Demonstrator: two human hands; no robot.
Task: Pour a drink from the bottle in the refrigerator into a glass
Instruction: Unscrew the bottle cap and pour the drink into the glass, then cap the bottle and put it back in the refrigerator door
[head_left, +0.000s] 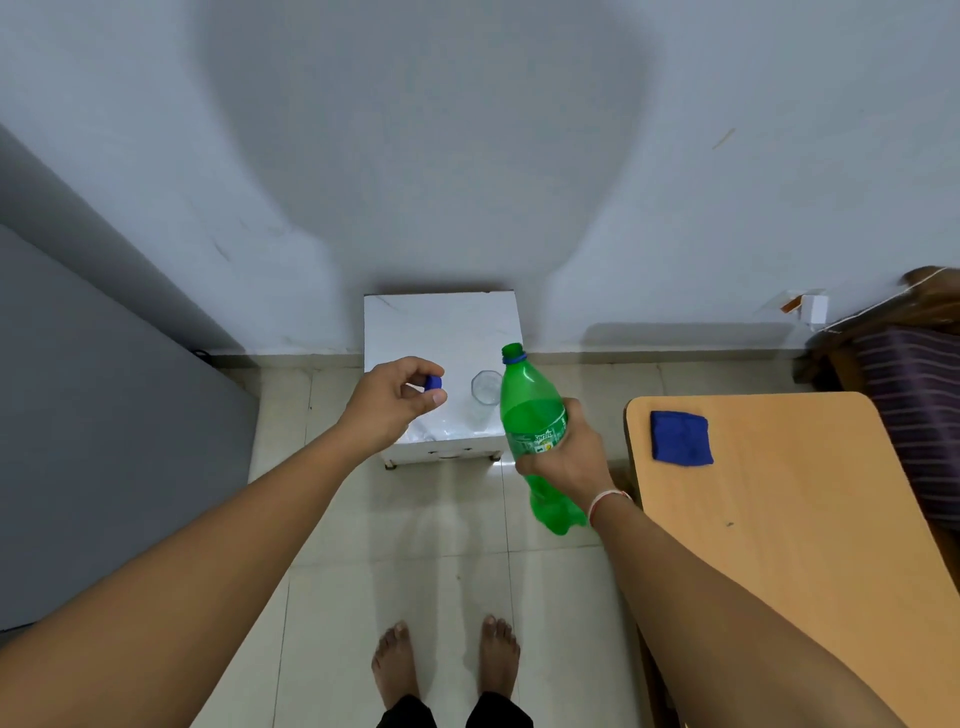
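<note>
1. Near the middle of the frame, the left hand (395, 402) pinches the blue cap (432, 383) between thumb and curled fingers, above the white stool (441, 322).
2. Right of centre, the right hand (569, 457) wraps its fingers round the green bottle (530, 410), which is uncapped and tilted with its neck toward the upper left.
3. Just left of the bottle's shoulder, the clear glass (485, 387) stands upright on the stool.
4. At the right, a blue cloth (680, 436) lies on a wooden table (779, 519).

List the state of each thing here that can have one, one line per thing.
Green bottle: uncapped, part full, tilted, held off the floor by right hand.
Blue cap: off the bottle, pinched in left hand.
Glass: upright on white stool, looks empty.
Blue cloth: folded on wooden table.
</note>
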